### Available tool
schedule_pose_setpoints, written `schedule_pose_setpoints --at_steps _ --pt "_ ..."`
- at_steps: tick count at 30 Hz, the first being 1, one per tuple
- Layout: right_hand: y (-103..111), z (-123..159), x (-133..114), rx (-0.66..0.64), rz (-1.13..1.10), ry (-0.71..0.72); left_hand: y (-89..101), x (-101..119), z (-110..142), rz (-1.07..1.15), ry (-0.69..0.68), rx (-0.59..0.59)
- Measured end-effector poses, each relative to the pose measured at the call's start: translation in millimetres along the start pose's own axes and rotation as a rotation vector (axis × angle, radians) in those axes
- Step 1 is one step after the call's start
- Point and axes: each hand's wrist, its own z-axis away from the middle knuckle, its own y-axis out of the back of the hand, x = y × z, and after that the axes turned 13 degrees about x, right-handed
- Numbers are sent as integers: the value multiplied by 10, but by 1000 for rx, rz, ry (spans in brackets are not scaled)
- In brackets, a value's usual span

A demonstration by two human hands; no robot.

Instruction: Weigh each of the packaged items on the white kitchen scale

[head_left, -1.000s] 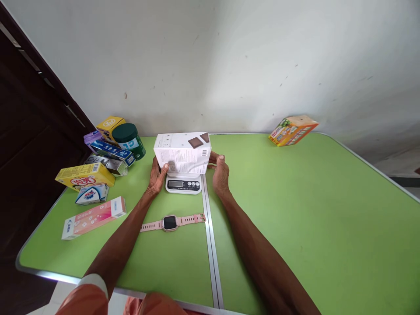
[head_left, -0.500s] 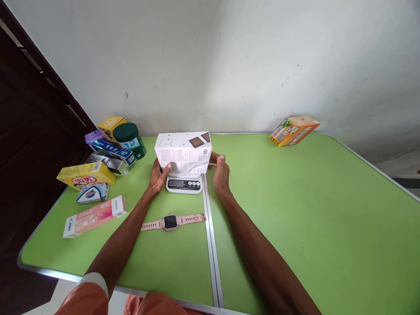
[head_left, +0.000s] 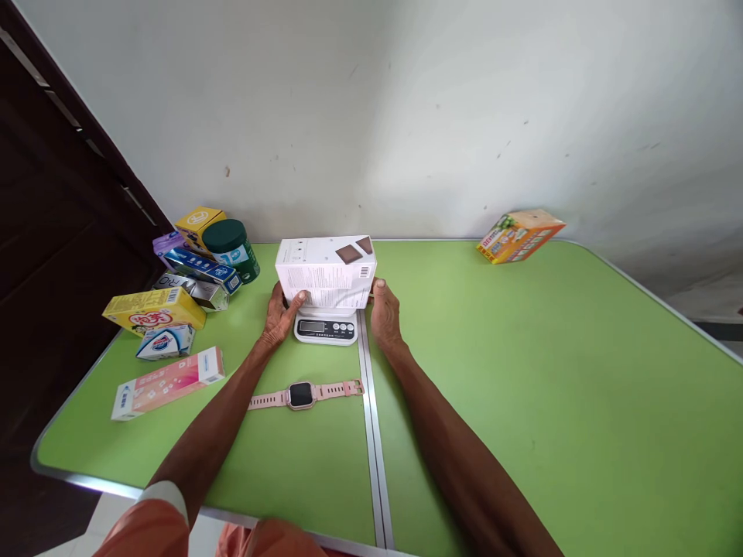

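A white box point(head_left: 328, 275) with brown squares printed on its top rests on the platform of a white digital kitchen scale point(head_left: 326, 328). My left hand point(head_left: 282, 316) grips the box's lower left end, thumb across its front face. At the right end, my right hand point(head_left: 385, 313) is against the box with its thumb raised; its fingers are mostly hidden behind the corner. The scale's display and buttons show below the box, but no digits can be read. Nearer to me lies a pink smartwatch point(head_left: 300, 394), its strap laid out flat.
To the left stand a pink box point(head_left: 168, 383), a blue-white box point(head_left: 166, 341), a yellow box point(head_left: 154, 311), a silver box point(head_left: 212, 294), a blue box point(head_left: 200, 267) and a green-lidded jar point(head_left: 232, 247). An orange carton point(head_left: 519, 236) sits at the back right, near the wall.
My right hand has moved slightly left, in against the box's right end, and its fingers have gone further behind it. The left hand keeps its hold; the box stays on the scale.
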Motion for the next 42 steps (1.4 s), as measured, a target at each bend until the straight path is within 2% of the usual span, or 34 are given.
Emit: schedule_pose_setpoints --at_steps 4,10,13,16,19,21,25,31,34,38,42 --pt "1 30 -25 0 54 130 -5 22 28 -33 -16 28" --pt "141 94 -166 22 104 207 43 166 189 -48 -57 43" --pt "293 152 -317 4 156 284 99 290 412 -66 -58 19" --pt "448 249 -480 -31 187 370 204 417 705 -63 -66 -58" --pt "529 404 -623 -82 190 448 390 521 990 -98 -53 -111" --pt "513 540 -691 -138 179 469 567 571 1143 -139 -37 -95" --pt "312 850 -737 -305 89 402 1024 614 1352 -229 18 20" --pt "-219 1291 -712 -582 -34 241 1775 532 1605 -463 18 234" --pt "-460 1449 -727 -692 -34 205 2063 496 1710 -565 -2 326" --pt "-662 1561 -758 -746 -54 197 2265 462 1787 -646 8 387" --pt "-689 1565 -761 -738 -65 188 2252 444 1786 -627 -1 377"
